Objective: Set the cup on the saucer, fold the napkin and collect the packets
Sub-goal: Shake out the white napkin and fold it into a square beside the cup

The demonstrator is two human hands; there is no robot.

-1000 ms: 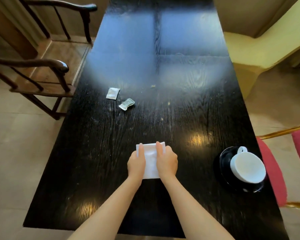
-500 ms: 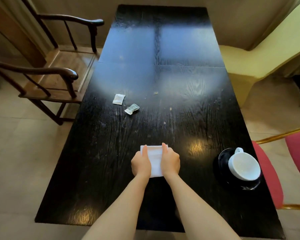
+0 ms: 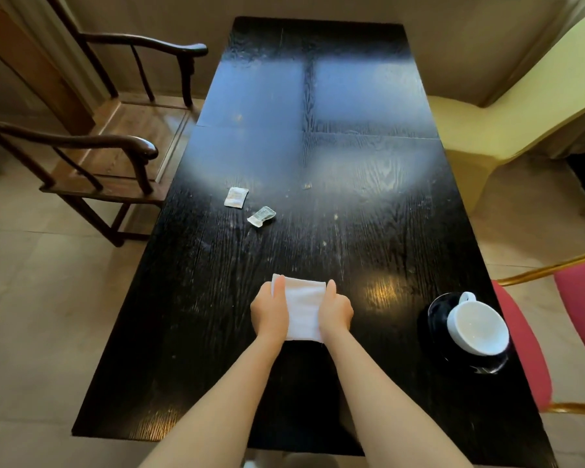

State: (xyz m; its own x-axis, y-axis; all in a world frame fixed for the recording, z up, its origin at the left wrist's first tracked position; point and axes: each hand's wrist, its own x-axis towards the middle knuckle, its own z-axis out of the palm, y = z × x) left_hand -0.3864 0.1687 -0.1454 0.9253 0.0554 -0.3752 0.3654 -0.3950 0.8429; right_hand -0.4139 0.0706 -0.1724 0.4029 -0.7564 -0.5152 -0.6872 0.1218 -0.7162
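My left hand [image 3: 270,314] and my right hand [image 3: 335,312] lie side by side on the black table [image 3: 352,231], each one pinching an edge of the white napkin [image 3: 303,310] with thumbs on top and fingers curled.

A brown wooden armchair [image 3: 115,153] stands at the left of the table. A yellow chair [image 3: 507,106] stands at the far right, and a red chair [image 3: 534,339] with a gold frame is near my right side. Nothing lies between my hands and the other things.

The napkin is a small, soft white rectangle, folded flat on the table between my two hands. The white cup [image 3: 477,329] sits tipped on the dark saucer [image 3: 436,319], off to the right of my right hand, near the table's edge. Two packets lie farther away, up and to the left: a white packet [image 3: 236,197] and, just beside it, a crinkly clear packet [image 3: 261,216]. They are close together but do not touch.
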